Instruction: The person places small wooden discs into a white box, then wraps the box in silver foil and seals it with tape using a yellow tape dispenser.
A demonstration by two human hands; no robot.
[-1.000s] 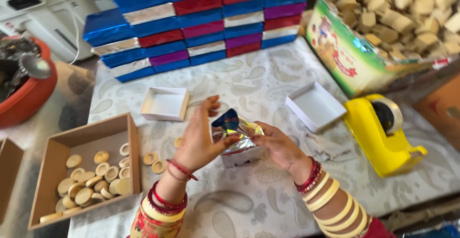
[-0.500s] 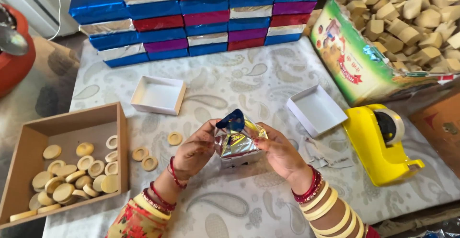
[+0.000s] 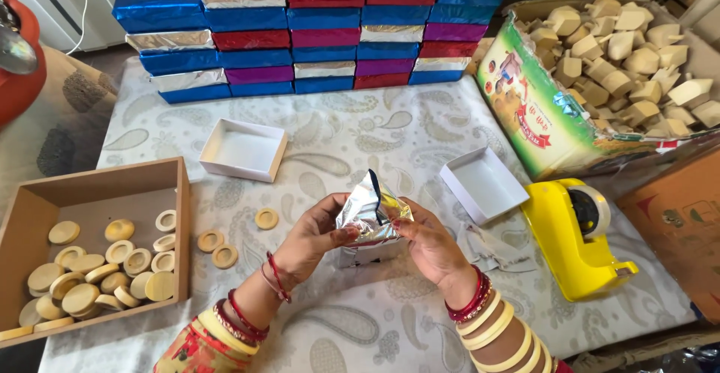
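Note:
Both of my hands hold a small box wrapped in shiny silver foil (image 3: 371, 219) just above the patterned tablecloth (image 3: 352, 140). My left hand (image 3: 315, 234) pinches the foil from the left side. My right hand (image 3: 429, 247) grips it from the right, fingers pressed against the folded flap. The foil's top stands up in a loose point. Two open white box halves lie nearby, one at the left (image 3: 242, 150) and one at the right (image 3: 484, 185).
A yellow tape dispenser (image 3: 581, 242) sits at the right. A cardboard tray of round wooden discs (image 3: 97, 249) is at the left, with three loose discs (image 3: 225, 239) beside it. Stacked foil-wrapped boxes (image 3: 315, 31) line the back. A carton of wooden blocks (image 3: 622, 58) is at the far right.
The view has shifted lower and closer. My hands have turned the foil-wrapped box and folded its flap; both keep hold of it.

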